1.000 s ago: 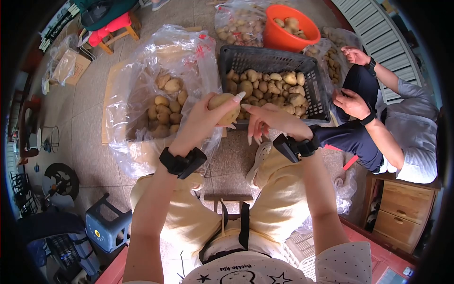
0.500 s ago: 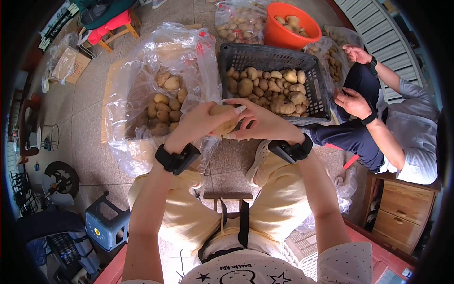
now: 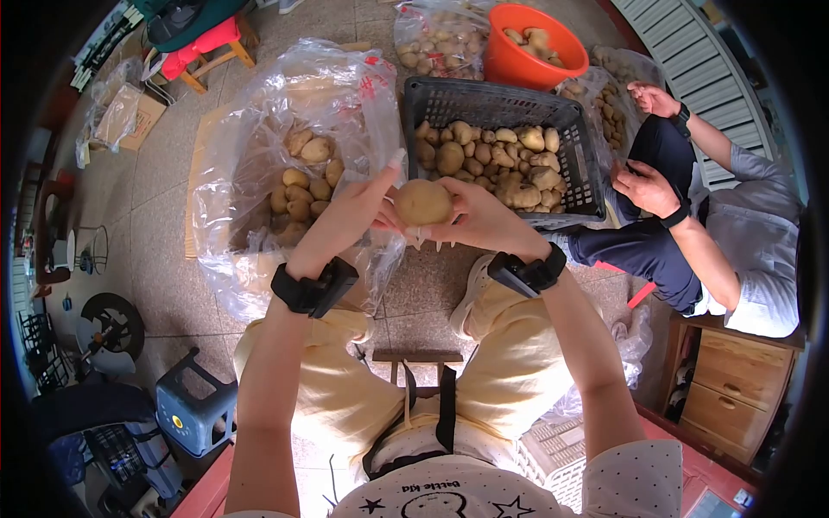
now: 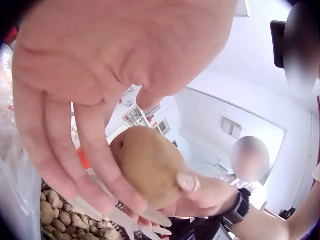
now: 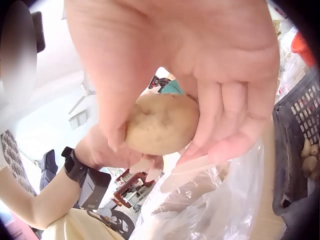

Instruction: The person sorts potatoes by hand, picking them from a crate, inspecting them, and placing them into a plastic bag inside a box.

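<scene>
One potato [image 3: 423, 203] sits between two hands: the right hand [image 3: 485, 220] clamps it in thumb and fingers; the left hand [image 3: 347, 214] spreads its fingers beside it, thumb apart. Beyond stand one plastic-lined cardboard box [image 3: 201, 186], left, one black crate [image 3: 484, 98], right, and one orange bucket [image 3: 518, 71], far right.

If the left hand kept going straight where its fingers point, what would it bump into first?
Most likely the potato pinched by the right hand: it lies right at the left hand's fingers. Whether they already touch is hard to tell.
</scene>
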Tool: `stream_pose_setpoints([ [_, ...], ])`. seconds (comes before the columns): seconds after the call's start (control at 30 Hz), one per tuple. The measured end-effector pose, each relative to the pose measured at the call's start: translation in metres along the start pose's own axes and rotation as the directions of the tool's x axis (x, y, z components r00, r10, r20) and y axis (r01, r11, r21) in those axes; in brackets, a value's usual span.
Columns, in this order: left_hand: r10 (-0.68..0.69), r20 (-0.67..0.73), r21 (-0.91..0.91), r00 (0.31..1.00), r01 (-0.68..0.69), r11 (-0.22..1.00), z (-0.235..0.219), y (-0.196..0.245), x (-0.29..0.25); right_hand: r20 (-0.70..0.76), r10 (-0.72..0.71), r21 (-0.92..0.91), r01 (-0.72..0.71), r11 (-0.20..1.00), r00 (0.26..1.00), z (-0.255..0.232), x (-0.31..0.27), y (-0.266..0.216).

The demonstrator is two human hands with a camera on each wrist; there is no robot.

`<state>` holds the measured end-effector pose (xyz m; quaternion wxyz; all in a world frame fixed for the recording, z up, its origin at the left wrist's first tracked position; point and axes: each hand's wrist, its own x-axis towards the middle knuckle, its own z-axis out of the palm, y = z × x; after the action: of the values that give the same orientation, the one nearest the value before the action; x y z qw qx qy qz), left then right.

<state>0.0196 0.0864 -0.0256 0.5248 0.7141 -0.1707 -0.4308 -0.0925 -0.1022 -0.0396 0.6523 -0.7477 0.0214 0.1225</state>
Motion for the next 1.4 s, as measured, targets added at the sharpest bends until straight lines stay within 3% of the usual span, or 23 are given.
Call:
stream_pose_setpoints([
  [0.03, 0.015, 0.009, -0.052, 1.0, -0.014, 0.999, -0.001, 0.003, 0.0, 0.001, -0.002, 0.0, 0.002, 1.0, 1.0, -0.001, 0.0, -0.002],
  [0.1, 0.031, 0.011, -0.104, 0.999, -0.029, 0.994, -0.003, 0.005, 0.001, 0.014, 0.21, 0.173, -0.209, 0.962, 0.978, -0.003, 0.001, -0.009],
  [0.2, 0.144, -0.055, -0.039, 0.988, -0.146, 0.988, -0.002, 0.005, 0.004, 0.027, 0.2, 0.276, -0.199, 0.94, 0.98, -0.005, 0.0, -0.013],
  [0.27, 0.434, -0.137, 0.084, 0.891, -0.426, 0.901, 0.006, 0.002, 0.005, 0.052, 0.209, 0.36, -0.214, 0.908, 0.976, -0.007, -0.002, -0.017],
  [0.33, 0.485, -0.105, 0.123, 0.869, -0.472, 0.873, 0.007, 0.0, 0.004, 0.081, 0.216, 0.44, -0.23, 0.868, 0.973, -0.008, -0.002, -0.017],
  [0.4, 0.533, -0.072, 0.161, 0.843, -0.518, 0.84, 0.007, 0.001, 0.002, 0.164, 0.119, 0.555, -0.191, 0.81, 0.979, -0.011, -0.001, -0.017],
  [0.53, 0.568, 0.037, 0.051, 0.822, -0.569, 0.821, 0.019, 0.005, 0.003, 0.109, 0.183, 0.588, -0.211, 0.781, 0.977, -0.004, -0.001, -0.017],
  [0.57, 0.595, 0.063, 0.041, 0.801, -0.598, 0.8, 0.021, 0.004, 0.004, 0.185, 0.157, 0.615, -0.239, 0.751, 0.97, -0.005, 0.003, -0.01],
  [0.6, 0.595, 0.063, 0.041, 0.801, -0.598, 0.801, 0.021, 0.004, 0.003, 0.26, 0.127, 0.639, -0.269, 0.721, 0.957, -0.005, 0.005, -0.008],
  [0.8, 0.532, 0.031, 0.058, 0.846, -0.533, 0.844, 0.02, 0.01, 0.0, 0.274, 0.039, 0.661, -0.218, 0.718, 0.961, -0.001, 0.005, -0.01],
  [0.83, 0.528, 0.015, 0.055, 0.849, -0.528, 0.847, 0.021, 0.009, 0.001, 0.274, 0.041, 0.665, -0.22, 0.714, 0.961, -0.001, 0.004, -0.012],
  [0.87, 0.519, -0.001, 0.052, 0.855, -0.519, 0.853, 0.021, 0.006, 0.001, 0.222, 0.054, 0.573, -0.175, 0.801, 0.974, 0.001, 0.004, -0.015],
  [1.03, 0.501, -0.042, 0.134, 0.864, -0.492, 0.86, 0.016, -0.003, 0.007, 0.261, 0.136, 0.555, -0.263, 0.789, 0.956, -0.003, 0.006, -0.007],
  [1.13, 0.506, -0.068, 0.259, 0.86, -0.475, 0.841, 0.009, -0.007, 0.009, 0.214, 0.238, 0.425, -0.31, 0.851, 0.947, -0.004, 0.008, -0.007],
  [1.2, 0.517, -0.082, 0.348, 0.852, -0.462, 0.816, 0.001, -0.009, 0.011, -0.019, 0.363, 0.341, -0.335, 0.878, 0.932, -0.003, 0.008, -0.006],
  [1.23, 0.462, -0.092, 0.373, 0.882, -0.4, 0.837, -0.004, -0.009, 0.013, -0.089, 0.384, 0.297, -0.344, 0.891, 0.919, -0.004, 0.007, -0.007],
  [1.33, 0.372, -0.117, 0.423, 0.921, -0.293, 0.858, -0.028, -0.015, 0.022, -0.153, 0.313, 0.142, -0.292, 0.946, 0.937, -0.006, 0.005, -0.012],
  [1.4, 0.34, -0.131, 0.451, 0.931, -0.249, 0.857, -0.052, -0.026, 0.032, -0.154, 0.322, 0.134, -0.303, 0.943, 0.934, -0.006, 0.002, -0.016],
])
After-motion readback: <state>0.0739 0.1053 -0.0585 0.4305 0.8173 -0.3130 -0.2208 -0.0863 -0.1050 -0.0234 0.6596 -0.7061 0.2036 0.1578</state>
